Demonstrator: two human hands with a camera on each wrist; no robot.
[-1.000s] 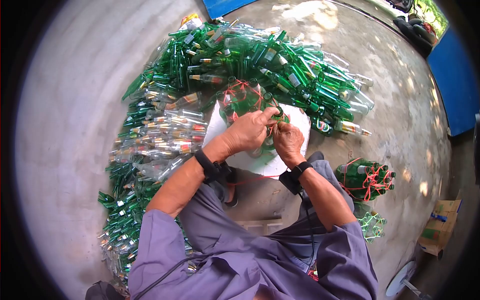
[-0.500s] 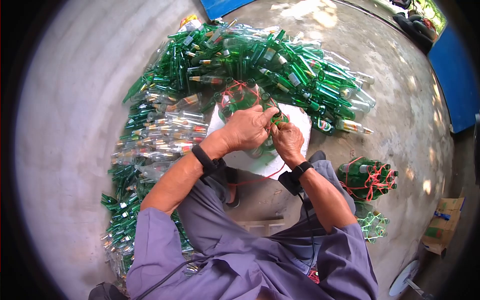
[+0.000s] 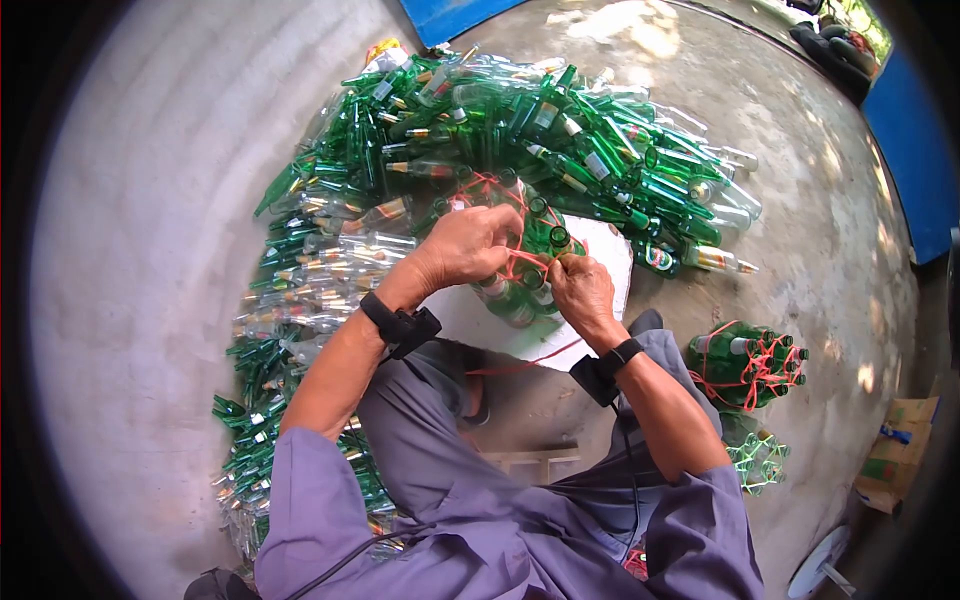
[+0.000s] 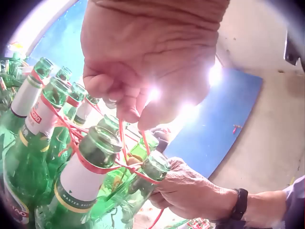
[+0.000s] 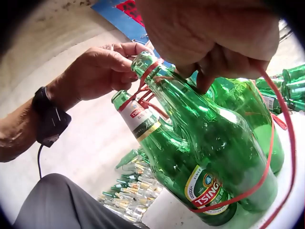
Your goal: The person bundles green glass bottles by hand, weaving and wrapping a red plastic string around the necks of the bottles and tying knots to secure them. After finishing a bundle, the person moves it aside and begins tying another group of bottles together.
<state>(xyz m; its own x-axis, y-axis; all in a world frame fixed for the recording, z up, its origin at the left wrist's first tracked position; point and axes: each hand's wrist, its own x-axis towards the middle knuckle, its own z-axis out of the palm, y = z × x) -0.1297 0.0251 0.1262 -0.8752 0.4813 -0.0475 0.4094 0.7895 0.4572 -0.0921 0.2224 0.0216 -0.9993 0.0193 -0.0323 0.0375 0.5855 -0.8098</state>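
Observation:
A bundle of green glass bottles (image 3: 518, 301) stands on a white slab (image 3: 603, 250), its necks bound with red string (image 5: 287, 109). My left hand (image 3: 468, 243), above the necks, pinches a loop of that string between thumb and fingers; in the left wrist view two strands rise to it. My right hand (image 3: 583, 295) is beside the near-right bottle's neck, its curled fingers gripping the string. From this hand a loose length hangs down past a labelled bottle (image 5: 205, 143) in the right wrist view. The right fingertips are partly hidden behind the neck.
A large heap of green and clear bottles (image 3: 600, 165) curves around the far and left sides. At the right stand a tied green bundle (image 3: 745, 365) and a green-stringed clear one (image 3: 760, 462). A cardboard box (image 3: 897, 455) and blue panel (image 3: 910, 160) are farther right.
My left hand has moved left, away from the near-right bottle's neck, drawing the string out between both hands. My right hand stays beside that neck.

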